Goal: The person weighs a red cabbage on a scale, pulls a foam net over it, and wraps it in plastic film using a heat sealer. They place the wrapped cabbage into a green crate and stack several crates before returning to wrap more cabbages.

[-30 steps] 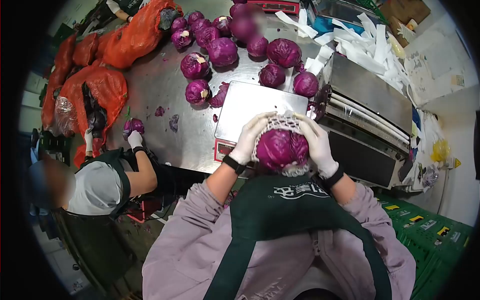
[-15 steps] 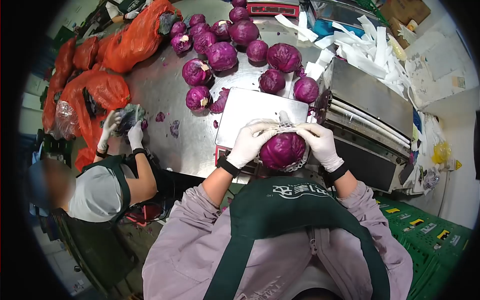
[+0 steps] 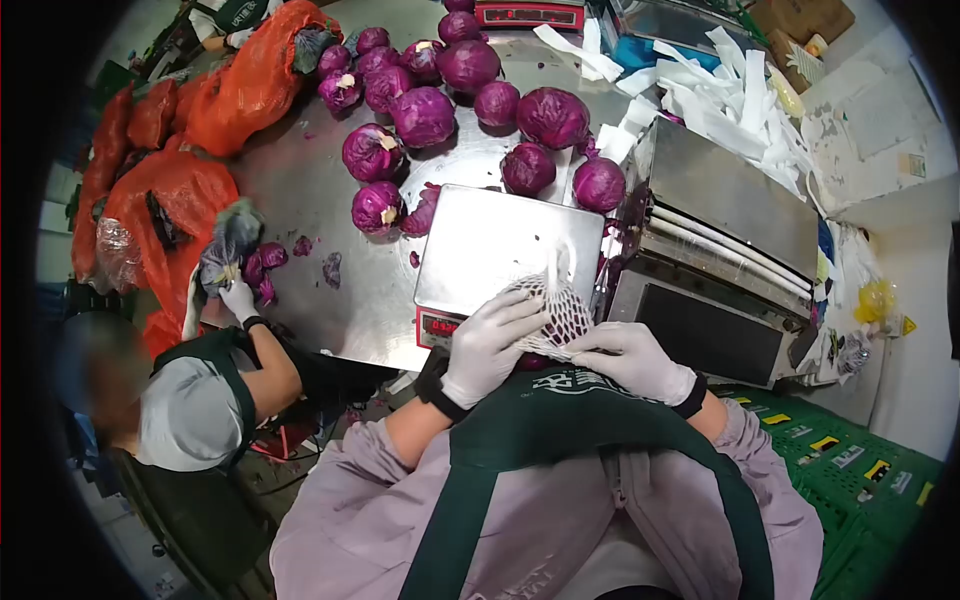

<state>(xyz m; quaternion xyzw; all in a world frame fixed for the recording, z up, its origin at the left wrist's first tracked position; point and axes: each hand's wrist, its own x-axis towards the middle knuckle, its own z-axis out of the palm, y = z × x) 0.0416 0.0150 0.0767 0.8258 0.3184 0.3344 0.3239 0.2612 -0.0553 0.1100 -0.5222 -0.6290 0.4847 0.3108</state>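
A purple cabbage (image 3: 537, 361) is close against my apron, mostly covered by a white mesh net (image 3: 565, 318). My left hand (image 3: 492, 343), in a white glove, is closed on the net's left side, fingers along the cabbage. On the right, my gloved right hand (image 3: 637, 362) pinches the net's edge. The net's narrow end lies over the front of a steel scale plate (image 3: 500, 245). Below the plate, a red display (image 3: 440, 325) is partly hidden by my left hand.
Several purple cabbages (image 3: 424, 117) lie beyond the scale. At right stands a metal machine (image 3: 735, 215) with white strips (image 3: 735, 115) behind it. Orange mesh bags (image 3: 170, 200) and a co-worker (image 3: 190, 400) are at left. Green crates (image 3: 830, 460) stand at lower right.
The net now covers most of the cabbage, which has come nearer my apron with both hands. The co-worker's hands have shifted, and more purple leaf pieces lie beside them.
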